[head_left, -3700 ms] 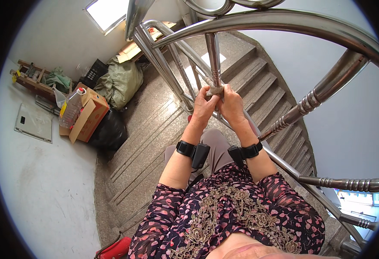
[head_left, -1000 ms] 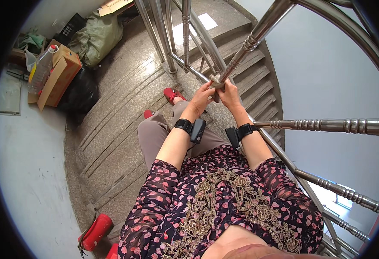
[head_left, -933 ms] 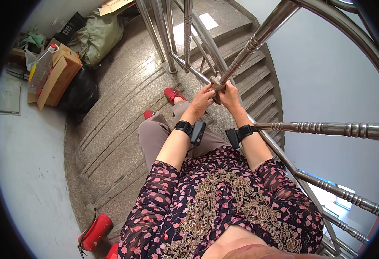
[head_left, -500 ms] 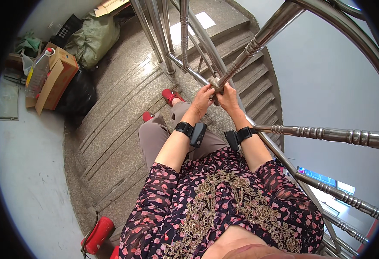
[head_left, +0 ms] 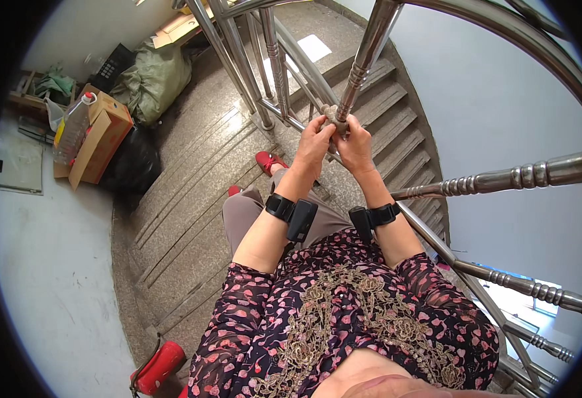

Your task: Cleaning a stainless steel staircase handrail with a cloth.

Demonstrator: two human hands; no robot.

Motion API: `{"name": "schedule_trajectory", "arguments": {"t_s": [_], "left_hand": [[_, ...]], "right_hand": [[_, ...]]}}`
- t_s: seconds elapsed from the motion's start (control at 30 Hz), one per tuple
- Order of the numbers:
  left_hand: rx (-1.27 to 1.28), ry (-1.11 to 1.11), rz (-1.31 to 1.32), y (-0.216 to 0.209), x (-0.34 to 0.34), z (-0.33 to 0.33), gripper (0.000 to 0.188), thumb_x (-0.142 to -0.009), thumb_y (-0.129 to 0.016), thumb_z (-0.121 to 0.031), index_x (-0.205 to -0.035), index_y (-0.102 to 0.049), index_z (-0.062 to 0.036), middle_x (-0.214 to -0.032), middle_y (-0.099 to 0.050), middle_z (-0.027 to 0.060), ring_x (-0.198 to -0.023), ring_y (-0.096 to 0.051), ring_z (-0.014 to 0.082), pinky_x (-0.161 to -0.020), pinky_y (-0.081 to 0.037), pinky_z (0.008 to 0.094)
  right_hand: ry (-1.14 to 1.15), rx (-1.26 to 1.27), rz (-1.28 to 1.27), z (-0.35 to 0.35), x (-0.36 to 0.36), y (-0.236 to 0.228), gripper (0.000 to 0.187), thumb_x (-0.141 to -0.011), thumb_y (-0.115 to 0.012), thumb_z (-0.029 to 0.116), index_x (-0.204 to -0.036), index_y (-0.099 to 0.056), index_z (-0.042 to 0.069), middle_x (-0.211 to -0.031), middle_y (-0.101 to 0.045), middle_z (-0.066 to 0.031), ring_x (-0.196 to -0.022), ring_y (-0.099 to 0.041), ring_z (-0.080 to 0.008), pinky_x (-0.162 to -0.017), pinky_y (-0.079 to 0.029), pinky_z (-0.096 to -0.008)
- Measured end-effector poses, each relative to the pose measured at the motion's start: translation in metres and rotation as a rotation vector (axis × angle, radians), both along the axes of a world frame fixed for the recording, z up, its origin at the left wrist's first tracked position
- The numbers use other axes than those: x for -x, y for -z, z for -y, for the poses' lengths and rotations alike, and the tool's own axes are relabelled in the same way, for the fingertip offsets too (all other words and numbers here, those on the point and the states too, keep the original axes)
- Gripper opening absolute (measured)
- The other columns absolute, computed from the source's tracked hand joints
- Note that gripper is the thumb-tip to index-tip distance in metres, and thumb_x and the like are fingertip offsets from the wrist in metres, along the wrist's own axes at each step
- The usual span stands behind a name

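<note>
From the head camera, both hands are up at one shiny metal post of the stair rail. The left hand and the right hand sit side by side, almost touching, and both are about as near to the post as each other. Between them is a small grey-brown rag. It sits just above the fingertips and is pressed against the post. The fingers of both hands are curled in tight around the rag, so both hands hold it. The rag is bunched up and small, so I cannot tell for sure how much of it wraps behind the post.

The post is long and thin. It runs up and away from the fingers toward the top rail, leaning a little to the right. Below the fingers it goes down to the lower bar.

Each wrist wears a black band. Far below the hands are grey steps and a red shoe. Well off to the left of the fingers stand a box and a green sack.
</note>
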State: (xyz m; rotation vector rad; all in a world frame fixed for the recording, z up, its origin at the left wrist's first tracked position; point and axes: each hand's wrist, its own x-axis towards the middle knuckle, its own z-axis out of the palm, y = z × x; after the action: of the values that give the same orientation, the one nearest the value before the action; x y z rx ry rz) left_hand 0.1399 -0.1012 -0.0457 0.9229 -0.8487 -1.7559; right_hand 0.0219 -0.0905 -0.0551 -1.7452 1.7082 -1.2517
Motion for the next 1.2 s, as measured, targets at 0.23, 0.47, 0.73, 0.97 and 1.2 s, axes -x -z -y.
{"name": "schedule_trajectory", "arguments": {"t_s": [0.23,0.47,0.73,0.97,1.2], "left_hand": [[0.284,-0.195,0.099,-0.052,0.014,-0.014,0.039,-0.089,-0.062,-0.01,-0.125,-0.053,0.002,-0.097,-0.061,0.002,-0.081,-0.056,0.0057,-0.068,-0.046,0.0198],[0.476,-0.19,0.113,-0.105,0.012,-0.034,0.032,-0.089,-0.069,-0.013,-0.115,-0.059,0.0031,-0.092,-0.067,0.0053,-0.078,-0.062,0.0071,-0.064,-0.05,0.0198],[0.664,-0.209,0.053,-0.156,0.014,-0.061,0.028,-0.086,-0.071,-0.008,-0.11,-0.061,0.0023,-0.094,-0.066,0.0034,-0.084,-0.061,0.0073,-0.074,-0.049,0.0202],[0.789,-0.027,-0.028,-0.186,0.013,-0.089,0.039,-0.081,-0.077,-0.01,-0.113,-0.057,0.0029,-0.101,-0.064,0.0041,-0.093,-0.06,0.0093,-0.08,-0.048,0.0226],[1.104,0.18,0.017,-0.207,0.023,-0.098,0.052,-0.066,-0.085,-0.009,-0.11,-0.06,0.0014,-0.095,-0.062,0.0073,-0.078,-0.06,0.012,-0.067,-0.048,0.0235]], "right_hand": [[0.049,0.218,0.078,-0.012,0.001,-0.062,0.036,-0.08,-0.069,0.012,-0.113,-0.057,0.004,-0.094,-0.065,-0.0217,-0.084,-0.063,-0.0412,-0.069,-0.051,-0.0437],[0.049,0.333,0.063,-0.041,0.014,-0.114,0.035,-0.082,-0.067,0.005,-0.116,-0.059,0.0,-0.092,-0.068,-0.018,-0.081,-0.07,-0.0257,-0.069,-0.056,-0.0329],[-0.013,0.407,0.133,-0.083,0.02,-0.172,0.034,-0.079,-0.071,0.004,-0.112,-0.061,-0.002,-0.087,-0.067,-0.0123,-0.075,-0.066,-0.0158,-0.066,-0.053,-0.0283],[-0.058,0.647,0.118,-0.12,0.037,-0.203,0.039,-0.072,-0.076,0.006,-0.108,-0.062,-0.004,-0.094,-0.065,-0.0113,-0.078,-0.063,-0.0166,-0.065,-0.048,-0.0263],[-0.041,0.82,-0.066,-0.157,0.073,-0.224,0.045,-0.063,-0.085,0.01,-0.1,-0.066,-0.006,-0.085,-0.063,-0.0143,-0.069,-0.061,-0.0196,-0.057,-0.048,-0.0269]]}}
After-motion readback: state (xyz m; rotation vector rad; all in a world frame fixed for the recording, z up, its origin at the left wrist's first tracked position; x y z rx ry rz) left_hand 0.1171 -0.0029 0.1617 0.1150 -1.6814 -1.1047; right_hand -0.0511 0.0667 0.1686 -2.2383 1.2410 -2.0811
